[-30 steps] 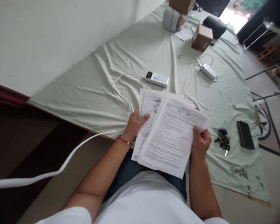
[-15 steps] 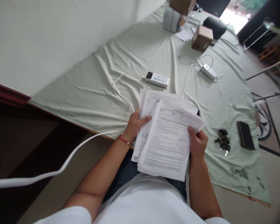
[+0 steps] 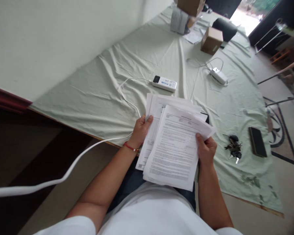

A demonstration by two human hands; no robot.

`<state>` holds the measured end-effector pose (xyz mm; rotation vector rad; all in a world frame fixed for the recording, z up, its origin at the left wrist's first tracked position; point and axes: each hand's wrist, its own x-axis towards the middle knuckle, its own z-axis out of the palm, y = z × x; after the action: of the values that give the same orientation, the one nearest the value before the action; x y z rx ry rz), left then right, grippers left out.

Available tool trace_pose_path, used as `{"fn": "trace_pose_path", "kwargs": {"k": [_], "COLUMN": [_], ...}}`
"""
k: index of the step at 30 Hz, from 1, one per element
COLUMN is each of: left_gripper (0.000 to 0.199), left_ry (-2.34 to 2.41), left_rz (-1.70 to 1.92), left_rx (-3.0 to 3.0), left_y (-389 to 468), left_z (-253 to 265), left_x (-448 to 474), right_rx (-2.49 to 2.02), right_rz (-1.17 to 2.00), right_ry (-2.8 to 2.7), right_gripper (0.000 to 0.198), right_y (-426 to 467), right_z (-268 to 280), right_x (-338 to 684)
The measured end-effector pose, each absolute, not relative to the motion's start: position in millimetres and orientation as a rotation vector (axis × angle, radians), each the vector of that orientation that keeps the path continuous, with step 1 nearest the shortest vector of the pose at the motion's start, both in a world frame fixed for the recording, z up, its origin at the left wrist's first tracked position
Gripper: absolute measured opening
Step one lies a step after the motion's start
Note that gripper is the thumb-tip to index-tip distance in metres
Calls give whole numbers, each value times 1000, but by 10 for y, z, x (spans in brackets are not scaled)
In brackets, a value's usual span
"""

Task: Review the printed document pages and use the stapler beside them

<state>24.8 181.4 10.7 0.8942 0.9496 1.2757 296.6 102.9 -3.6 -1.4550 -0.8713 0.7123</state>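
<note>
Stack of papers (image 3: 173,147) sits dead centre over the lap, left hand (image 3: 139,132) on its nine o'clock edge, right hand (image 3: 205,150) at three. Power strip (image 3: 164,83) lies on the sheet-covered table (image 3: 100,91) at twelve, its cord (image 3: 63,178) running off toward eight. Bunch of keys (image 3: 233,148) at three, phone (image 3: 257,141) just beyond. Adapter (image 3: 218,75) and cardboard box (image 3: 212,40) at one.

Printed sheets (image 3: 172,148): dense rows of black type under a centred heading, all too small and blurred to read.
White power strip (image 3: 164,83): a blue-and-white label on its top face, lettering not legible.
Cardboard box (image 3: 211,40): no readable marking.
</note>
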Motion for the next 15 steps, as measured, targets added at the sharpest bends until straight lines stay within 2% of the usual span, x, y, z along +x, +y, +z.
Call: {"fn": "trace_pose_path", "kwargs": {"k": [15], "left_gripper": [45], "left_ry": [922], "left_rz": [1252], "left_rx": [810], "left_y": [1789], "left_z": [163], "left_x": [233], "right_rx": [-1418], "right_rz": [646], "right_ry": [-834], "right_gripper": [36], "right_y": [1024], "right_z": [39], "right_x": [2931]}}
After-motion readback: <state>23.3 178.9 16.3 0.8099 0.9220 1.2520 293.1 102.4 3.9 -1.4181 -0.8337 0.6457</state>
